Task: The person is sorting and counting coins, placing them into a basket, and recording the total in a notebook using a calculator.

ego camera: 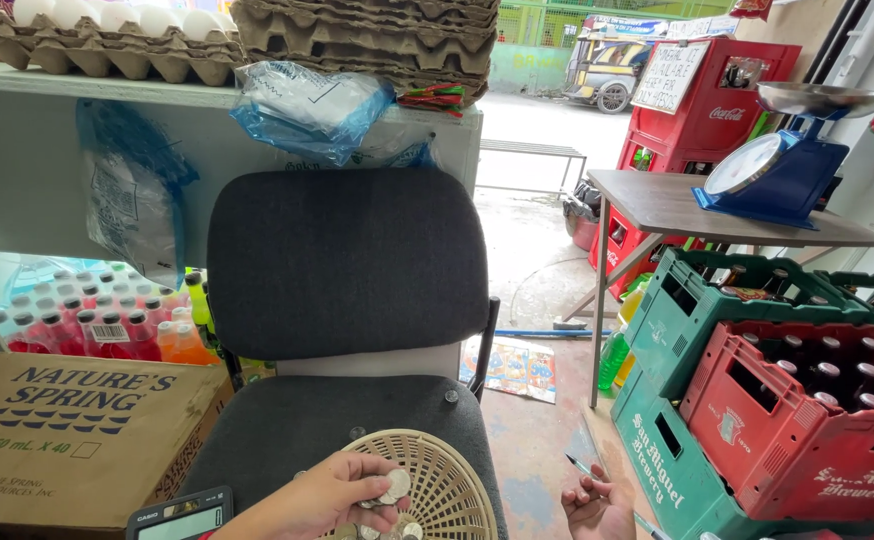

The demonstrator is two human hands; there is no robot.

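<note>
My left hand (342,490) is closed around several silver coins (393,487) just over the near rim of a round beige plastic basket (447,475). The basket rests on the seat of a dark grey office chair (347,265), and more coins lie in its bottom at the frame's lower edge. My right hand (597,505) hovers off the chair's right side, palm up with fingers curled, pinching a thin pen (582,467) that points up and left. A calculator (179,517) sits at the bottom left next to my left arm.
A cardboard box (72,430) stands left of the chair, with bottled drinks (107,330) behind it. Egg trays (257,35) sit on the shelf above. Red and green bottle crates (787,410) are stacked at right, behind them a table with a blue scale (772,165).
</note>
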